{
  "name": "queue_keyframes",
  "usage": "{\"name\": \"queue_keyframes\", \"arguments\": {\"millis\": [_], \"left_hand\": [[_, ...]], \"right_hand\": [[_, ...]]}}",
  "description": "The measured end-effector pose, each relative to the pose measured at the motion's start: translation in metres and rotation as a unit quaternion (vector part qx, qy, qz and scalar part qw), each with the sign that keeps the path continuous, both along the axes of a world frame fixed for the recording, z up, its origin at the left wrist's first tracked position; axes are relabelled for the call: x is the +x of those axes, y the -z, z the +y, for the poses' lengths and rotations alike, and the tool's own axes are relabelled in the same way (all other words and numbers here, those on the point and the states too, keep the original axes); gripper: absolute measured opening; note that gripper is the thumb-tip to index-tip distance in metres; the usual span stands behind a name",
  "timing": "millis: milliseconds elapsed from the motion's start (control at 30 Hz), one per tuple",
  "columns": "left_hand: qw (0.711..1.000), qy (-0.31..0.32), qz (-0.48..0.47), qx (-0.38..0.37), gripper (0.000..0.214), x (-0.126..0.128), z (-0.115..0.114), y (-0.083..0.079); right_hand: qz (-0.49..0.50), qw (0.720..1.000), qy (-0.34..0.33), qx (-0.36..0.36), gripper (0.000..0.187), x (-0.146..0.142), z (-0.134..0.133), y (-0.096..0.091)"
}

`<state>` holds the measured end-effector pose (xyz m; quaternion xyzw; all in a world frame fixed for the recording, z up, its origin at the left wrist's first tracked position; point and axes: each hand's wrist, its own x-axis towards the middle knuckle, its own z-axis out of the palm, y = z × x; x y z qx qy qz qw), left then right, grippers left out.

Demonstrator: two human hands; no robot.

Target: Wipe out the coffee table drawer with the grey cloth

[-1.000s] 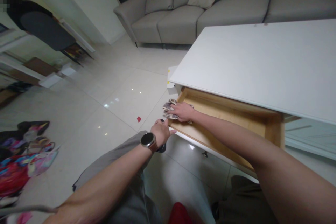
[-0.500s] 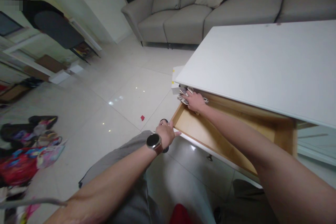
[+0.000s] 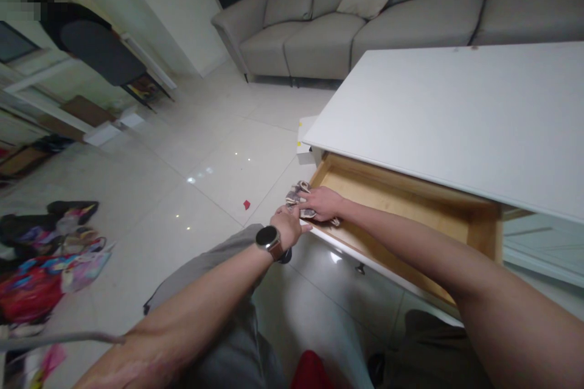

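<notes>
A pale wooden drawer [image 3: 365, 187] with a white front is pulled out of a white table [image 3: 447, 103]. My right hand [image 3: 323, 203] presses a patterned grey-and-cream cloth [image 3: 297, 190] over the drawer's left side wall, close to its front corner. Parts of the cloth stick out past the fingers on both sides of that wall. My left hand [image 3: 286, 226], with a watch on its wrist, is closed round the front left corner of the drawer, right beside the cloth. Its fingertips are partly hidden.
Behind the table stands a grey sofa [image 3: 319, 42]. A white box [image 3: 306, 140] lies on the floor by the table's left end. A red scrap [image 3: 247, 205] is on the tiles; a pile of bags and shoes [image 3: 45, 267] lies at the left. A dark knob [image 3: 360, 268] juts from the drawer front.
My right hand has brought the cloth along the drawer's left side wall, from the back corner towards the front corner. My left hand stays at the front corner.
</notes>
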<state>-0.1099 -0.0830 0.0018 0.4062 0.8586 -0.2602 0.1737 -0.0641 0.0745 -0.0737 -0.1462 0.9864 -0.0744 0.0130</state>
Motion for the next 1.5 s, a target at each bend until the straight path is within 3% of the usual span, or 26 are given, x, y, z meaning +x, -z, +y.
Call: {"name": "queue_keyframes", "arguments": {"millis": [67, 133, 233, 300, 467, 667, 767, 933, 1033, 1100, 1200, 1367, 1500], "left_hand": [[1.0, -0.004, -0.009, -0.005, 0.071, 0.0, 0.001, -0.002], [1.0, -0.01, -0.016, -0.008, 0.07, 0.0, 0.001, -0.002], [1.0, -0.016, -0.012, -0.004, 0.07, 0.001, 0.001, -0.001], [1.0, -0.016, -0.005, -0.003, 0.071, 0.001, 0.001, 0.001], [1.0, -0.02, -0.002, -0.007, 0.072, 0.001, 0.001, 0.003], [1.0, -0.019, 0.002, -0.01, 0.071, 0.002, 0.001, 0.002], [1.0, -0.023, 0.003, -0.011, 0.072, 0.002, 0.001, 0.003], [1.0, -0.012, 0.006, -0.008, 0.074, 0.001, 0.0, 0.003], [1.0, -0.009, 0.002, -0.007, 0.074, 0.001, -0.001, 0.003], [1.0, -0.01, 0.003, -0.001, 0.075, 0.001, -0.001, 0.004], [1.0, -0.021, 0.003, 0.001, 0.074, 0.001, 0.0, 0.004], [1.0, -0.022, -0.005, -0.007, 0.073, 0.001, 0.002, 0.003], [1.0, -0.018, -0.001, -0.011, 0.072, 0.0, 0.002, 0.004]], "right_hand": [[0.002, 0.999, 0.031, 0.018, 0.057, 0.003, 0.019, 0.0], [-0.004, 0.992, 0.124, 0.032, 0.064, 0.01, 0.045, 0.002], [-0.048, 0.947, 0.317, 0.025, 0.064, 0.028, 0.079, 0.013], [-0.082, 0.925, 0.37, 0.019, 0.055, 0.04, 0.092, 0.023], [-0.123, 0.918, 0.377, 0.015, 0.045, 0.047, 0.093, 0.043], [-0.142, 0.901, 0.409, -0.027, 0.052, 0.013, 0.085, 0.053], [-0.147, 0.904, 0.397, -0.057, 0.052, -0.001, 0.069, 0.057], [-0.141, 0.952, 0.264, -0.067, 0.054, 0.001, 0.035, 0.058], [-0.153, 0.973, 0.167, -0.051, 0.051, 0.008, 0.032, 0.052], [-0.159, 0.974, 0.156, -0.034, 0.049, 0.011, 0.039, 0.049], [-0.155, 0.961, 0.23, 0.007, 0.052, 0.014, 0.058, 0.046], [-0.183, 0.894, 0.409, 0.005, 0.065, 0.024, 0.086, 0.044], [-0.191, 0.891, 0.412, 0.005, 0.066, 0.028, 0.086, 0.045]]}}
